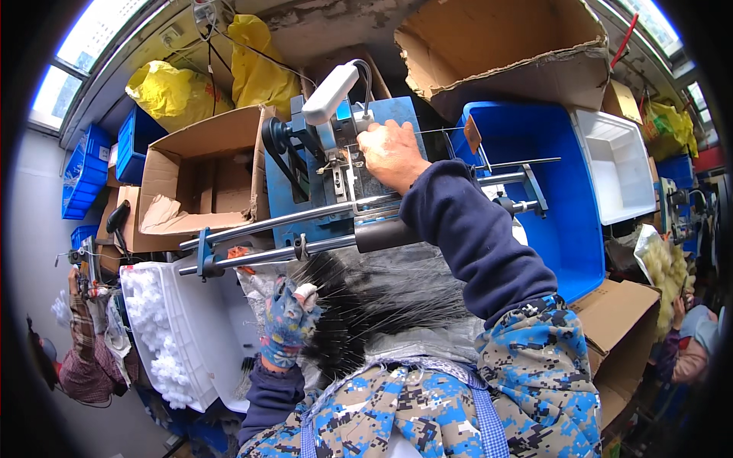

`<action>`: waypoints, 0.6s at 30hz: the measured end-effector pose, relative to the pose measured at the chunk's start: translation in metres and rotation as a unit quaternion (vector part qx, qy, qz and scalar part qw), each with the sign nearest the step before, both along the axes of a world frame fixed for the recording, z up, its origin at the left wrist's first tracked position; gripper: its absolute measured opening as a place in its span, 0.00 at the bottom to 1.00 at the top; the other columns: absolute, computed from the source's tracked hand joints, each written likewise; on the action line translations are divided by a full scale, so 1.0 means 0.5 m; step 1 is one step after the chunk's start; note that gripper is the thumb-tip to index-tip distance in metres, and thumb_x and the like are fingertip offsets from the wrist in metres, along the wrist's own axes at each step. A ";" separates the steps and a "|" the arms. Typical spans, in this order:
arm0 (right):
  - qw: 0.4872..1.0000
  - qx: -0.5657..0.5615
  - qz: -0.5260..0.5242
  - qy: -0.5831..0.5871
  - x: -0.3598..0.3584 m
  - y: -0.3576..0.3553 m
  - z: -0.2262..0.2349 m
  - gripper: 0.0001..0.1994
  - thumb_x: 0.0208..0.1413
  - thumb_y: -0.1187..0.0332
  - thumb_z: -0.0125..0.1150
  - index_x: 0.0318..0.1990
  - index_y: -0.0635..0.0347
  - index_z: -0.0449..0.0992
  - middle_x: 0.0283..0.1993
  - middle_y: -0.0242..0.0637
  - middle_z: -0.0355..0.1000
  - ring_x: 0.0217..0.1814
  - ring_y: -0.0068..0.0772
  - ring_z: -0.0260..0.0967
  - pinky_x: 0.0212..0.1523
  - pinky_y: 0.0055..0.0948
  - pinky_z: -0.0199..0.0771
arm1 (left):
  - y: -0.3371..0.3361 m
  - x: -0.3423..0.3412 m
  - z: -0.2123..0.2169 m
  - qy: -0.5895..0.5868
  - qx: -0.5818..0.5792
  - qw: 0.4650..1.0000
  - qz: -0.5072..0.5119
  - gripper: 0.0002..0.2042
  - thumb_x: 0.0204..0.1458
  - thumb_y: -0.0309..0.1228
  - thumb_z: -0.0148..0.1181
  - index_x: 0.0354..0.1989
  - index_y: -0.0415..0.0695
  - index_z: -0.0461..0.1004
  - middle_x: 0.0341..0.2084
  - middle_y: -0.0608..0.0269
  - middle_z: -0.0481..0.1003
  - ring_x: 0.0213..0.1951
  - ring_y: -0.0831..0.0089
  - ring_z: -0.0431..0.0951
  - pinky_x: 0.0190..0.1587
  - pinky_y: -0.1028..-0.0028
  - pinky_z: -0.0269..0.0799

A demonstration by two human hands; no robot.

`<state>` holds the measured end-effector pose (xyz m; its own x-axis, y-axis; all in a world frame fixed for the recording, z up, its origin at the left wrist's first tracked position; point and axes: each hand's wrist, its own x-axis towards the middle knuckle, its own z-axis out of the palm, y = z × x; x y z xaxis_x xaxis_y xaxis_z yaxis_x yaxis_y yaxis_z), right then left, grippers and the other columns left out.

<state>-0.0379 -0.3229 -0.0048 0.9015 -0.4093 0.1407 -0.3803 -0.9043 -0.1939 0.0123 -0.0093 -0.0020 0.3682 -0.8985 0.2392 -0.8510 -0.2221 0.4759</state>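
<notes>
My right hand (393,155), bare with bent fingers, is closed at the metal head of a blue bench machine (294,179). What its fingertips grip is hidden. A thin straight wire (437,130) runs out to the right from beside this hand. My left hand (290,319), in a patterned fingerless-looking glove, is curled closed low on the left. Beside it lies a bundle of long black bristles (340,313), spread over grey plastic sheeting (427,278) on my lap. I cannot make out what the left fingers hold. Two steel rods (282,221) cross between my hands.
A white bin (217,305) beside white tufted pieces (156,328) stands at left. Cardboard boxes (206,179) flank the machine. A blue tub (565,252) and white tray (615,168) stand right. Other people (92,359) work at both edges.
</notes>
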 end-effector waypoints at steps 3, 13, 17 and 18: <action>0.997 0.015 -0.036 0.063 -0.004 0.002 0.033 0.12 0.49 0.65 0.49 0.38 0.56 0.75 0.43 0.44 0.68 0.48 0.45 0.61 0.45 0.48 0.57 | -0.008 -0.013 0.023 -0.038 -0.022 0.999 -0.006 0.11 0.40 0.21 0.61 0.35 0.44 0.73 0.25 0.56 0.74 0.29 0.55 0.74 0.32 0.63 0.69; 0.998 0.013 -0.059 0.003 -0.101 0.043 0.039 0.27 0.41 0.58 0.63 0.48 0.67 0.68 0.56 0.47 0.53 0.55 0.46 0.53 0.47 0.43 0.59 | -0.020 -0.029 0.020 0.149 -0.082 0.985 0.002 0.07 0.50 0.21 0.56 0.38 0.39 0.71 0.25 0.59 0.77 0.26 0.74 0.76 0.28 0.76 0.71; 0.995 0.055 -0.083 0.018 -0.097 0.052 0.038 0.28 0.44 0.58 0.62 0.50 0.69 0.65 0.51 0.47 0.56 0.52 0.44 0.58 0.42 0.40 0.66 | -0.046 -0.039 0.049 0.112 -0.098 0.988 -0.028 0.07 0.50 0.20 0.55 0.38 0.39 0.71 0.24 0.58 0.77 0.25 0.72 0.77 0.29 0.76 0.72; 0.995 0.053 -0.079 0.008 -0.090 0.054 0.035 0.29 0.44 0.58 0.62 0.50 0.70 0.64 0.49 0.47 0.57 0.50 0.44 0.59 0.41 0.40 0.67 | -0.040 -0.042 0.049 0.137 -0.108 0.985 -0.009 0.07 0.50 0.20 0.55 0.37 0.39 0.71 0.24 0.58 0.77 0.25 0.72 0.77 0.29 0.76 0.72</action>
